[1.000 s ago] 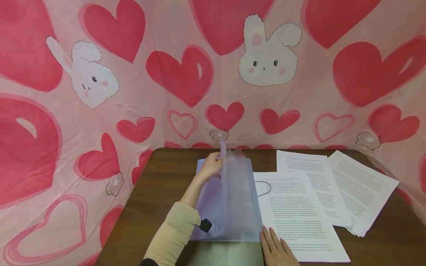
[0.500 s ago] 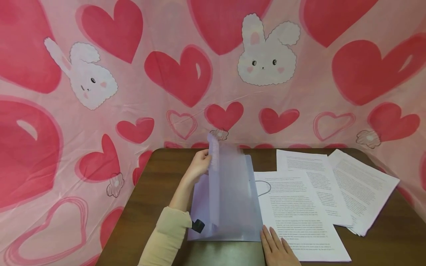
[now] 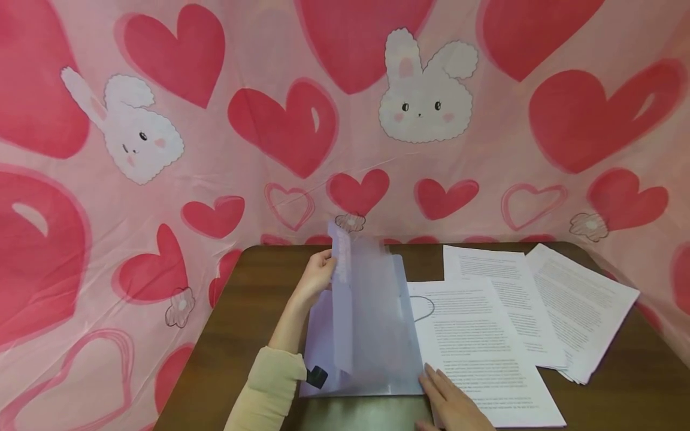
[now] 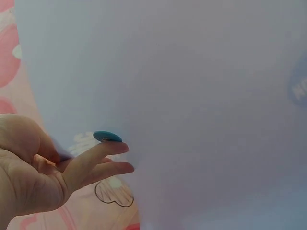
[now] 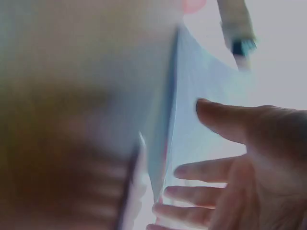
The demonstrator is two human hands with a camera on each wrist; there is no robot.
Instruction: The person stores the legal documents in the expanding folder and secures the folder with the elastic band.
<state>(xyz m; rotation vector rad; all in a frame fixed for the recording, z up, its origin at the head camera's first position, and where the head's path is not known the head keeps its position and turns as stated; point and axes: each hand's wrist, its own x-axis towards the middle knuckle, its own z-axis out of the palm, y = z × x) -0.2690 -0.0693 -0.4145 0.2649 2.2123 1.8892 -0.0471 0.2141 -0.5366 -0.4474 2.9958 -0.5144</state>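
A translucent purple plastic document folder lies on the table, its flap raised on the left side. My left hand pinches the flap's edge near the top. In the left wrist view, a teal round button shows beside the fingertips of that hand. At the folder's lower right corner is my right hand, partly over the edge of a printed sheet stack. The right wrist view shows its fingers straight and spread, with the thumb apart, beside the folder's bluish sheet.
Two more printed stacks, a middle one and a slanted one, overlap at the right of the brown table. A thin dark loop sticks out over the nearest sheets. A heart-patterned cloth hangs behind.
My left hand has moved left, swinging the folder's flap with it, mostly in the first half second. My right hand has shifted slightly, and its thumb now shows.
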